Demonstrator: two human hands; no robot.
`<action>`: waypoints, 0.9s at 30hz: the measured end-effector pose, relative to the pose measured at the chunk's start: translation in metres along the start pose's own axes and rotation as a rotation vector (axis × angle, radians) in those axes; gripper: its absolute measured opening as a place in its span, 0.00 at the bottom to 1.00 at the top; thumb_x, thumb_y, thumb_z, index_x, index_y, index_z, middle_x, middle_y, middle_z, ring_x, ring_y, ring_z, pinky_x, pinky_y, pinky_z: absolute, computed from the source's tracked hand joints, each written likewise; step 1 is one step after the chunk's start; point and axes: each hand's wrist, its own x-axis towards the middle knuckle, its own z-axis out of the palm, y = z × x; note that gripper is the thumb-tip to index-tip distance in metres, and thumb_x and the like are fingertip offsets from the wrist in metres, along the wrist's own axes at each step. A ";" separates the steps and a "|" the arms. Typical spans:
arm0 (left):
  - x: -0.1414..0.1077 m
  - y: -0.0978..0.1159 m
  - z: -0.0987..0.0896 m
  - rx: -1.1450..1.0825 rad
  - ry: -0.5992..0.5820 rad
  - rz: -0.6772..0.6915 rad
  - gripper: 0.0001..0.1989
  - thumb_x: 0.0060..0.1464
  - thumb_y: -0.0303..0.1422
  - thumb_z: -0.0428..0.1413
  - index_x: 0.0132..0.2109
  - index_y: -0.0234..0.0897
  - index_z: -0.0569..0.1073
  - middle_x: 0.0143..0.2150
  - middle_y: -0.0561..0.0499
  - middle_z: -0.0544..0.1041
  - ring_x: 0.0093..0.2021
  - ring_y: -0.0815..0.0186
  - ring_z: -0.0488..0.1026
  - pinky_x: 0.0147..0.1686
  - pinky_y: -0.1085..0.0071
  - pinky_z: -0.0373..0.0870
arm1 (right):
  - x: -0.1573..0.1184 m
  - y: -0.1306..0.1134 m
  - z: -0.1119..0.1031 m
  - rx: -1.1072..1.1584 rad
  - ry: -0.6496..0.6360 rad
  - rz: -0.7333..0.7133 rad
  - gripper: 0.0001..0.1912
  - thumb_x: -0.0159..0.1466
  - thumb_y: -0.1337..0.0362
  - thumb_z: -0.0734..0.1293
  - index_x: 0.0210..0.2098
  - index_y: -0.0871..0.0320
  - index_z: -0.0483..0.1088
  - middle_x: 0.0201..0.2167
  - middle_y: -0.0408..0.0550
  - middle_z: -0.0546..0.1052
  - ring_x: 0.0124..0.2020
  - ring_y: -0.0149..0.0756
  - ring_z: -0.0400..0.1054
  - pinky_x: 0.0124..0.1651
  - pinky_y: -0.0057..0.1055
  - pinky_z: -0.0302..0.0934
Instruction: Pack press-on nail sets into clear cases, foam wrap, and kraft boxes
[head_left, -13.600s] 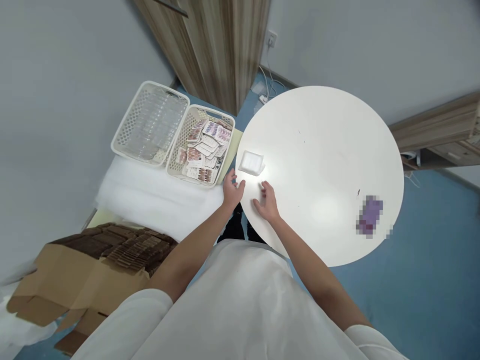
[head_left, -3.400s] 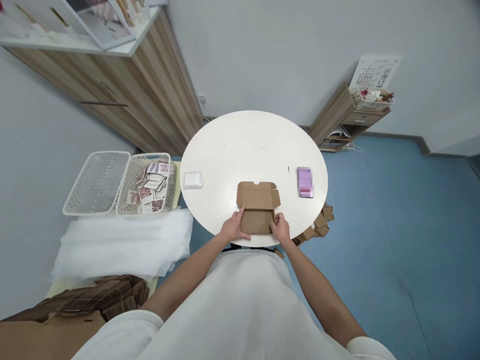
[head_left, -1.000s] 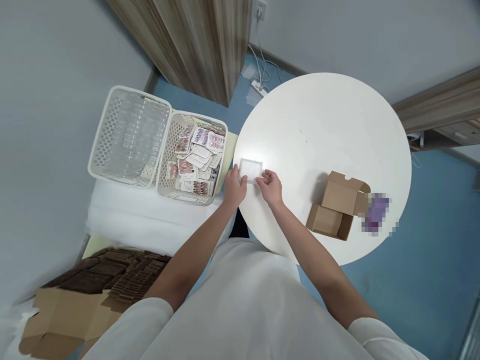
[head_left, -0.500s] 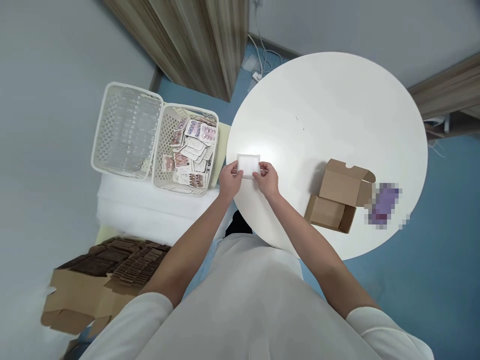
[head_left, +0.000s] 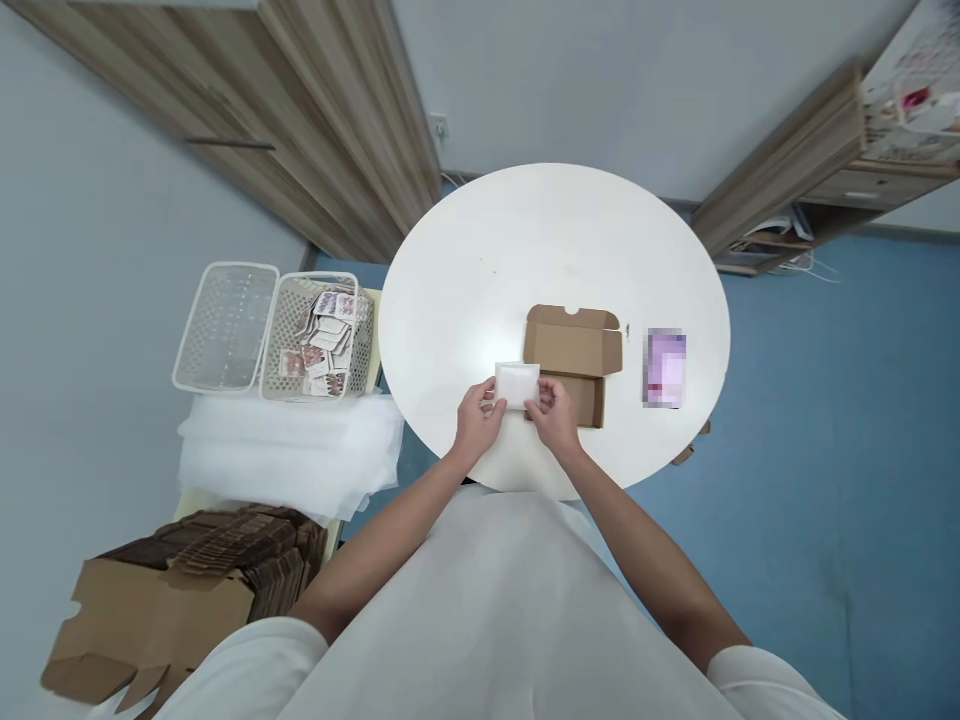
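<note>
Surface (head_left: pixel 465 250): the box (head_left: pixel 574 348) was borne on it.
Box: folded into shape, its lid not closed.
Left hand (head_left: pixel 478 420): the packet's left side was gripped by the fingers.
Right hand (head_left: pixel 558 420): the right side was gripped likewise.
Packet (head_left: pixel 517 386): held unboxed by the box's left edge, height unclear.

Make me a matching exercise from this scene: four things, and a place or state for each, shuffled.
1. white packet
2. small brown box
3. basket of printed cards
4. pink-purple item

A. near the right edge of the white table
B. held between left hand and right hand
C. off the table, to its left
D. on the table, standing open

Pairs: 1-B, 2-D, 3-C, 4-A
</note>
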 end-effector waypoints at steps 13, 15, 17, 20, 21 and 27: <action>-0.012 0.012 0.071 0.400 -0.352 0.099 0.28 0.42 0.24 0.51 0.55 0.34 0.62 0.53 0.41 0.64 0.53 0.56 0.62 0.50 0.60 0.61 | -0.012 0.033 -0.069 -0.452 -0.005 -0.077 0.10 0.55 0.68 0.58 0.38 0.56 0.62 0.39 0.49 0.65 0.33 0.35 0.64 0.37 0.36 0.61; -0.010 0.012 0.073 0.448 -0.370 0.093 0.28 0.42 0.25 0.51 0.55 0.33 0.62 0.54 0.40 0.63 0.55 0.55 0.61 0.52 0.60 0.59 | -0.010 0.035 -0.068 -0.485 -0.031 -0.069 0.12 0.55 0.68 0.59 0.40 0.57 0.62 0.40 0.50 0.65 0.34 0.35 0.64 0.37 0.35 0.61; -0.008 0.012 0.074 0.493 -0.395 0.079 0.28 0.42 0.26 0.52 0.54 0.33 0.62 0.55 0.39 0.62 0.56 0.54 0.60 0.52 0.60 0.59 | -0.007 0.037 -0.066 -0.514 -0.046 -0.071 0.13 0.55 0.68 0.59 0.41 0.57 0.63 0.41 0.50 0.65 0.35 0.36 0.64 0.37 0.35 0.60; -0.007 0.012 0.077 0.552 -0.446 0.048 0.27 0.41 0.27 0.52 0.53 0.32 0.63 0.55 0.37 0.62 0.57 0.51 0.59 0.52 0.60 0.59 | -0.005 0.041 -0.064 -0.540 -0.052 -0.081 0.14 0.54 0.69 0.61 0.41 0.57 0.63 0.40 0.51 0.65 0.36 0.37 0.64 0.38 0.35 0.60; -0.007 0.012 0.078 0.564 -0.459 0.046 0.27 0.41 0.27 0.52 0.52 0.31 0.64 0.55 0.37 0.62 0.57 0.51 0.58 0.52 0.59 0.59 | -0.005 0.042 -0.063 -0.545 -0.052 -0.089 0.15 0.54 0.69 0.61 0.42 0.57 0.64 0.40 0.52 0.65 0.37 0.38 0.64 0.38 0.35 0.60; -0.012 0.011 0.080 0.548 -0.443 0.074 0.27 0.44 0.28 0.52 0.54 0.31 0.62 0.60 0.37 0.54 0.60 0.51 0.53 0.55 0.58 0.56 | -0.011 0.045 -0.058 -0.540 -0.036 -0.133 0.16 0.56 0.67 0.59 0.44 0.61 0.64 0.46 0.58 0.63 0.47 0.44 0.61 0.45 0.41 0.59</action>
